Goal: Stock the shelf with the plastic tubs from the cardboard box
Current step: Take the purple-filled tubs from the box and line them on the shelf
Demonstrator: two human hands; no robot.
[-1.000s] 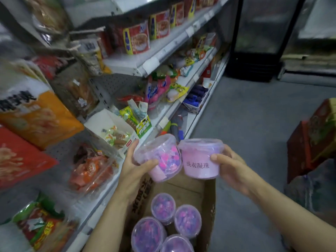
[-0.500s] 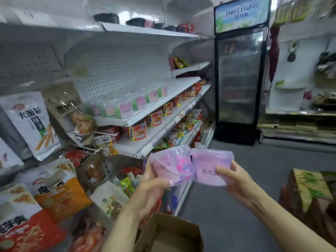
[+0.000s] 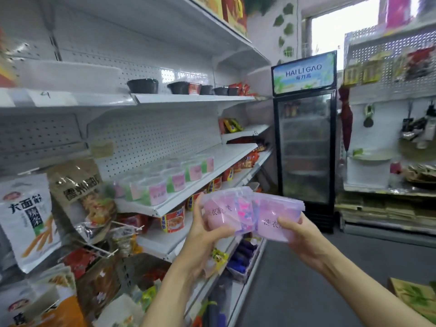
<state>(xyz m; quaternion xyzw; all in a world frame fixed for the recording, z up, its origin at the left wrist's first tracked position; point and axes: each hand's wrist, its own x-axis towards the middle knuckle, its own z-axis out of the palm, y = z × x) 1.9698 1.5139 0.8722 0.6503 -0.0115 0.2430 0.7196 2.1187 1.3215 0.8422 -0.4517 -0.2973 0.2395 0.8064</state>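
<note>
From the head view, the left hand (image 3: 204,232) grips a translucent pink plastic tub with a purple lid (image 3: 220,214), fingers behind it and thumb curled across its front, the tub tipped so its label faces the camera. The right hand (image 3: 300,239) grips a second pink plastic tub (image 3: 274,220) in the same manner, thumb over the printed label, fingers wrapped beneath. The two tubs sit side by side and touch at their rims, held up in front of the white metal shelf (image 3: 188,194) and a little below its level.

On that shelf a row of clear plastic tubs with pink and green labels (image 3: 165,182) already stands along the front edge, and its far end is bare. The shelf below holds red-and-yellow round cans (image 3: 173,220). White and orange snack bags (image 3: 26,215) hang from the pegboard at the left. Black plastic trays (image 3: 142,86) line a higher shelf. A black glass-door fridge with a blue header sign (image 3: 305,138) stands at the aisle's end. The cardboard box cannot be made out here; only a printed carton corner (image 3: 415,296) shows at lower right.
</note>
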